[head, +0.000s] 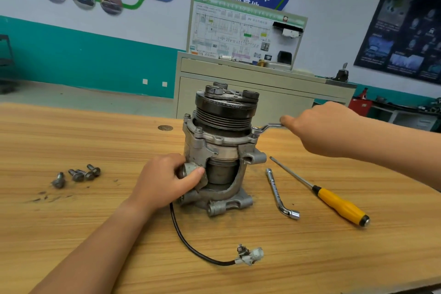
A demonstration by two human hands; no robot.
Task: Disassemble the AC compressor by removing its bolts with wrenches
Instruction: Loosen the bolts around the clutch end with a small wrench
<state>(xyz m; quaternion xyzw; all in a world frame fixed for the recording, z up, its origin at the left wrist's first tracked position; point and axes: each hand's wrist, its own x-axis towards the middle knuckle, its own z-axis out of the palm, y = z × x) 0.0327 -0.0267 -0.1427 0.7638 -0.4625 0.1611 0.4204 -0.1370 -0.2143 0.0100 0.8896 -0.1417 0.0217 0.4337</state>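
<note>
Cable connector (pixel 250 255) nearest on wood worktop (pixel 95 210), teal wall (pixel 95 59) far; my left fingers (pixel 195 172) grip compressor (pixel 222 141), right fingers (pixel 286 120) hold wrench (pixel 267 127); bolts (pixel 78 174) left, screwdriver (pixel 338 205) right.

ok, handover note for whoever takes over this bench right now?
Left hand grips the AC compressor low on its housing, steadying it upright on the table.
Right hand holds the ring wrench, its ring on a flange bolt at the compressor's right.
Done: four loose bolts lie on the table's left.
Left: the bolt under the wrench, plus at least two seated bolts on the flange's left.
Idle at right: L-shaped socket wrench, yellow-handled screwdriver.
</note>
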